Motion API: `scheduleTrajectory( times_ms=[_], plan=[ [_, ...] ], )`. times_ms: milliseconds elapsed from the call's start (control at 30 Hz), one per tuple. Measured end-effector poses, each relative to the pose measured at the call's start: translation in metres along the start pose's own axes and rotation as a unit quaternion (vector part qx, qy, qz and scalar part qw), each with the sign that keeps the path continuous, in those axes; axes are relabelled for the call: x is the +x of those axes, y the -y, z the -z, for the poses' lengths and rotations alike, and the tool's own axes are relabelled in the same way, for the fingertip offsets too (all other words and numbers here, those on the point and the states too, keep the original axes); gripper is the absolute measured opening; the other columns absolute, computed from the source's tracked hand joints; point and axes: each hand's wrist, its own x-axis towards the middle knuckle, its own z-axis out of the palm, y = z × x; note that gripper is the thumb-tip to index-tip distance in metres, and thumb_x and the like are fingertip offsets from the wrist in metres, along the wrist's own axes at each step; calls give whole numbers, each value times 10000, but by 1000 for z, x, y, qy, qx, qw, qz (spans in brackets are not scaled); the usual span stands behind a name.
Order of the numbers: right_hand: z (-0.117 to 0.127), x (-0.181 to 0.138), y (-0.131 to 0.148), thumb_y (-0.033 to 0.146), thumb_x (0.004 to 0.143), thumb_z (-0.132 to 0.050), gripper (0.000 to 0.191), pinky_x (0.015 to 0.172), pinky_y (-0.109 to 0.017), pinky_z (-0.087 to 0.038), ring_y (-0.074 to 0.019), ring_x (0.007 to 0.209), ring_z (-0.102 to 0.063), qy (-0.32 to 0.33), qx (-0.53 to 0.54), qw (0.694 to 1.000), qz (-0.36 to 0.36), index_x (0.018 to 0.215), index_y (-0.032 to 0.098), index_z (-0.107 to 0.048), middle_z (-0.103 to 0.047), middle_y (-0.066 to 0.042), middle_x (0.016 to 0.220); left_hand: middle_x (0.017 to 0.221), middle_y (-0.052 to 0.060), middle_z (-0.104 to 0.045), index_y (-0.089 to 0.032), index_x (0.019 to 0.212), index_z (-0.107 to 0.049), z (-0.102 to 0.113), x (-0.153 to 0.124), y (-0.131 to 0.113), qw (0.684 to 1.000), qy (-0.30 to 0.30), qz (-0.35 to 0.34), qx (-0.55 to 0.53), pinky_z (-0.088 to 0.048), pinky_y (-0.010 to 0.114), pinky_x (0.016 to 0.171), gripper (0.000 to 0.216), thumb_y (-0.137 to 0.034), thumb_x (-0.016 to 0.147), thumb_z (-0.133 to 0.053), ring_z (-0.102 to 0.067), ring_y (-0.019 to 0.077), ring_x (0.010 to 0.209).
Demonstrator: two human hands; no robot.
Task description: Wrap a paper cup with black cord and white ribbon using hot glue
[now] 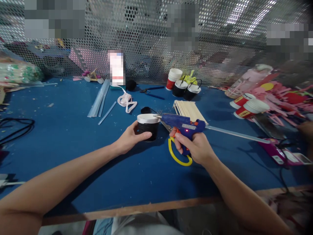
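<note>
My left hand point(132, 137) is wrapped round a black cup point(146, 130) with a white band at its rim, held upright just above or on the blue table. In my right hand point(193, 143) is a blue hot glue gun point(178, 122) with a small red light lit. Its metal nozzle reaches the cup's white rim; whether it touches I cannot tell. A long clear glue stick point(234, 133) sticks out of the gun's back. Beneath the gun lie scissors with a yellow handle point(179, 160), partly hidden by my right hand.
Wooden sticks point(190, 111) lie behind the gun. Two black cups point(180, 88) stand by stacked paper cups point(174, 79) at the back. Glue sticks point(99, 99), white ribbon point(126, 100) and pliers point(153, 92) lie further left. A purple power strip point(281, 153) is at right.
</note>
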Motion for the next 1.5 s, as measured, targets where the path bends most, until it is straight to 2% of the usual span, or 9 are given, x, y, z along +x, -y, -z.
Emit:
scheduleTrajectory(
  times_ms=[100, 300, 500, 700, 900, 1200, 1300, 1500],
  plan=[
    [-1, -1, 2, 353, 872, -521, 205, 464, -246, -394, -82, 442, -480, 19, -10, 1000, 12, 902, 155, -563, -538, 32, 565, 1168, 106, -586, -180, 1171, -538, -1, 0, 0, 1000, 4, -1, -9, -413, 403, 937, 546, -271, 679, -758, -559, 252, 1058],
    [0, 1, 0, 361, 865, -531, 220, 444, -236, -393, -81, 440, -475, -51, 13, 999, 6, 911, 152, -581, -535, 33, 559, 1116, 113, -588, -177, 1148, -533, -2, 0, 0, 999, -8, 30, -28, -456, 446, 870, 527, -312, 687, -749, -595, 263, 982],
    [-9, -1, 1, 347, 860, -535, 201, 482, -248, -438, -90, 454, -507, -16, -41, 999, 24, 887, 150, -568, -541, 26, 564, 1120, 123, -581, -157, 1152, -518, -5, 0, 2, 1000, -3, 26, -9, -465, 430, 868, 543, -325, 689, -748, -579, 269, 1013],
    [-5, -3, 5, 340, 881, -500, 196, 482, -243, -433, -82, 455, -496, -59, -37, 996, 52, 901, 162, -578, -541, 27, 588, 1065, 115, -606, -163, 1142, -530, -5, 1, 2, 999, -1, 31, -25, -471, 441, 848, 538, -314, 677, -755, -603, 264, 958],
    [-8, -3, 3, 373, 851, -536, 233, 488, -259, -455, -99, 457, -515, -35, -65, 997, 23, 905, 153, -587, -542, 19, 579, 1113, 112, -589, -173, 1147, -528, -5, 1, 2, 1000, -5, 18, -16, -460, 437, 881, 535, -306, 681, -753, -575, 272, 1025],
    [-7, -2, 2, 365, 855, -529, 222, 485, -252, -453, -94, 448, -511, -65, -81, 994, 41, 882, 153, -590, -540, 18, 573, 1039, 107, -604, -170, 1168, -503, -6, 0, 1, 999, 7, 27, -18, -446, 486, 893, 570, -358, 687, -743, -587, 279, 993],
    [-8, -2, 3, 364, 838, -546, 226, 477, -258, -459, -100, 444, -514, -58, -95, 993, 26, 868, 146, -593, -544, 13, 564, 1119, 112, -592, -175, 1171, -512, -6, 0, 1, 1000, 6, 2, -1, -417, 461, 940, 557, -324, 687, -746, -560, 276, 1055],
    [-3, -4, 5, 352, 846, -533, 223, 460, -234, -452, -86, 436, -502, -84, -117, 989, 33, 884, 143, -600, -540, 18, 564, 1195, 117, -559, -162, 1181, -467, -5, 4, -3, 995, -44, -45, 76, -419, 420, 965, 640, -306, 640, -777, -518, 284, 1122]
  ],
)
